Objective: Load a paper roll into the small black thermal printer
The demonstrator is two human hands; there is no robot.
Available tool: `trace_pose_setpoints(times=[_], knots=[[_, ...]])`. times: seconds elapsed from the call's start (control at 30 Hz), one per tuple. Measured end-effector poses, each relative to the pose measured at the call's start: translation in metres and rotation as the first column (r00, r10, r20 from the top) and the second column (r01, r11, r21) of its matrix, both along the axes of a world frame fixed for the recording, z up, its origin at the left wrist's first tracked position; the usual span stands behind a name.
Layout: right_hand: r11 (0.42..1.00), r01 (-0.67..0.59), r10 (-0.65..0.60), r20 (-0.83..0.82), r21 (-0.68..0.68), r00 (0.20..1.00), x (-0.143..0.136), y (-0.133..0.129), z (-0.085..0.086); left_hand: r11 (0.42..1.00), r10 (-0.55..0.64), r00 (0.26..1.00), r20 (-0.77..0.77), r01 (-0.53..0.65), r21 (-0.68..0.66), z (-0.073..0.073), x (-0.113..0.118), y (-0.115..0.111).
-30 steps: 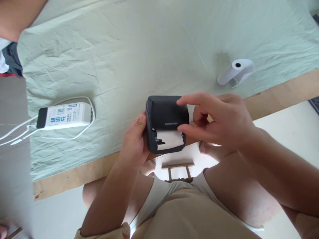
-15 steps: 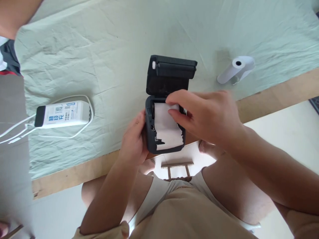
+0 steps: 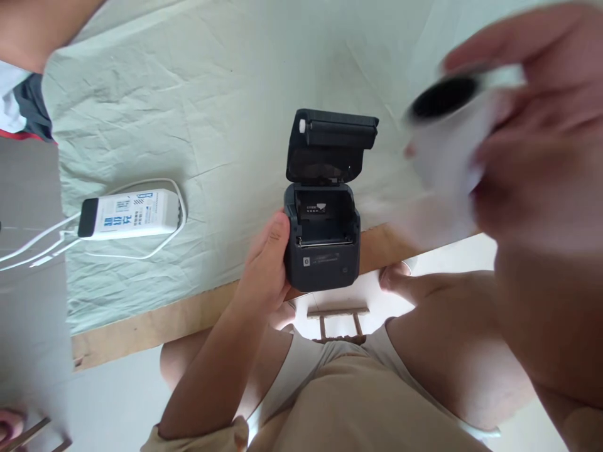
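Paper roll (image 3: 447,144) is up in the air, right of the label printer (image 3: 323,235) and close to the camera, badly blurred; it is gripped by the right hand (image 3: 532,138), whose fingers (image 3: 485,44) curl over the top of it while the thumb seems to press from below, though the blur makes the exact hold hard to read. A loose tail of paper appears to hang under the roll. It looks light and easily crushed: a hollow dark core wound with thin white paper, so a hold around the outer wall with gentle pressure, or across the two flat ends, should suit it better than a pinch on the free tail, which would likely unwind or tear.

The printer sits at the near edge of the counter (image 3: 141,326), its lid (image 3: 332,141) swung up and back, the paper bay bare. The left hand (image 3: 266,270) steadies it, fingers wrapped against the printer's left wall, thumb lying along that side. The printer is a stiff dark plastic box, probably steady under a one-handed grip.

Left of the printer, well apart, a white power bank (image 3: 129,213) lies on the pale green cloth (image 3: 211,94) with white cables (image 3: 32,242) trailing further left.
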State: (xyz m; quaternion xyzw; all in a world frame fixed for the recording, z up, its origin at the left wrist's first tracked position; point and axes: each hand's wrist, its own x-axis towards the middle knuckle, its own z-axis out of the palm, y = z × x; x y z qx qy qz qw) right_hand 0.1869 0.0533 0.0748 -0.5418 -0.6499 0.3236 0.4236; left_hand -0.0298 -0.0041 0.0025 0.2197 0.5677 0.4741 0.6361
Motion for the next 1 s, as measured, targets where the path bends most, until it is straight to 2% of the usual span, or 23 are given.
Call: trace_pose_setpoints(times=[0.07,0.13,0.23,0.3,0.37,0.5,0.63,0.73,0.83,0.9,1.0], knots=[[0.986,0.124,-0.149,-0.260,-0.110,0.954,0.008,0.009,-0.002,0.999,-0.038,0.999,0.019,0.038,0.006,-0.001,-0.001,0.000],[0.966,0.113,-0.190,-0.337,-0.234,0.922,0.013,0.015,-0.017,0.997,-0.071,0.996,0.047,0.069,0.036,-0.001,-0.003,0.001],[0.962,0.121,-0.177,-0.221,-0.245,0.959,0.015,0.016,-0.050,0.995,-0.083,0.995,0.059,0.080,0.050,-0.002,-0.003,0.002],[0.971,0.162,-0.175,-0.062,-0.174,0.983,0.015,0.013,-0.068,0.997,-0.068,0.997,0.044,0.066,0.036,-0.002,-0.003,0.002],[0.986,0.152,-0.146,0.089,-0.070,0.985,0.014,0.009,-0.077,0.999,-0.049,0.999,0.024,0.048,0.023,-0.003,-0.003,0.002],[0.995,0.055,-0.075,0.280,0.080,0.957,0.015,0.005,-0.075,0.998,-0.045,0.999,0.007,0.045,0.037,-0.006,-0.003,0.001],[0.981,0.060,-0.133,0.415,0.183,0.900,0.020,0.009,-0.078,0.997,-0.040,0.999,0.024,0.038,0.064,-0.006,-0.004,0.001],[0.983,0.064,-0.145,0.518,0.171,0.843,0.020,0.012,-0.087,0.998,-0.017,0.999,0.032,0.015,0.067,-0.005,-0.003,0.002],[0.989,0.002,-0.080,0.527,0.146,0.846,0.018,0.010,-0.088,0.998,-0.030,0.999,0.025,0.029,0.050,-0.003,-0.003,0.001],[0.965,-0.037,-0.097,0.481,0.261,0.872,0.022,0.007,-0.080,0.998,-0.061,0.998,0.030,0.060,0.024,-0.001,-0.003,0.000],[0.848,0.000,-0.264,0.421,0.531,0.868,0.043,0.011,-0.065,0.998,-0.058,0.998,0.021,0.058,-0.033,0.000,-0.004,-0.002]])
